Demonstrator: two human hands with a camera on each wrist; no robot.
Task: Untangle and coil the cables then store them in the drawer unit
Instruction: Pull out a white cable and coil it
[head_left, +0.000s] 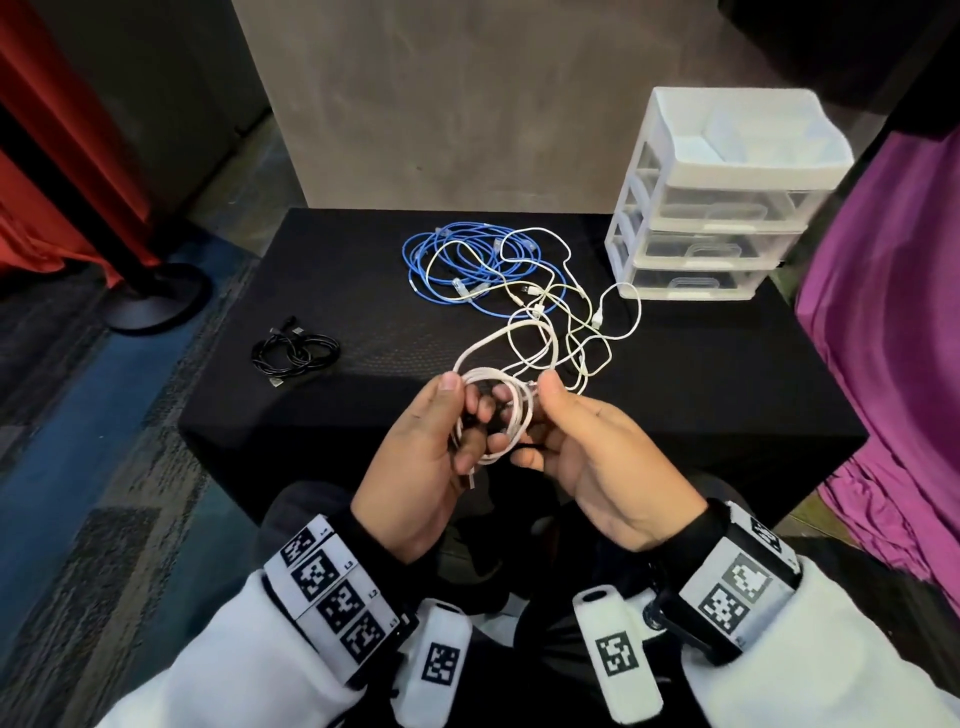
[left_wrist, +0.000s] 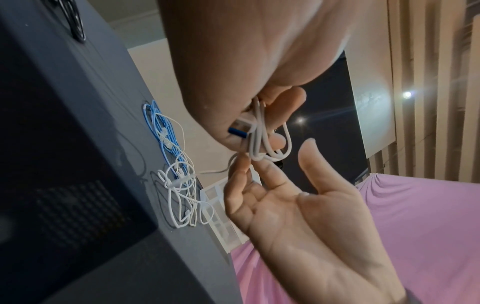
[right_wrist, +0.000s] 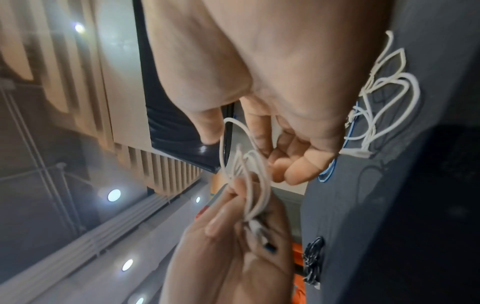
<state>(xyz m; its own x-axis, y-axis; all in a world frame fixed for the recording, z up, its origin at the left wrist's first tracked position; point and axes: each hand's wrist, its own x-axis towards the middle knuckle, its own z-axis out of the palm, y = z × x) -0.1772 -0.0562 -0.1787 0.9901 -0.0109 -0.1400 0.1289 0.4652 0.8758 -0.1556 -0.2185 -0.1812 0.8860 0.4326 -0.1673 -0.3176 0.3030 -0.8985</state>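
Over the near edge of the black table (head_left: 363, 291), my left hand (head_left: 457, 415) grips a partly wound white cable coil (head_left: 511, 415) with its USB plug (left_wrist: 240, 130) against the palm. My right hand (head_left: 550, 431) is beside the coil with the thumb raised and apart, and its fingertips (left_wrist: 242, 164) touch the coil's lower loops (left_wrist: 259, 152). The coil's free end trails up into a tangle of thin white cables (head_left: 566, 312) that overlaps a blue cable (head_left: 467, 254). The clear three-drawer unit (head_left: 722, 208) stands at the table's back right with its drawers closed.
A coiled black cable (head_left: 296, 353) lies alone at the table's left. Red curtain and a round stand base (head_left: 156, 296) sit on the floor to the left. Purple cloth (head_left: 893, 312) hangs close along the table's right edge.
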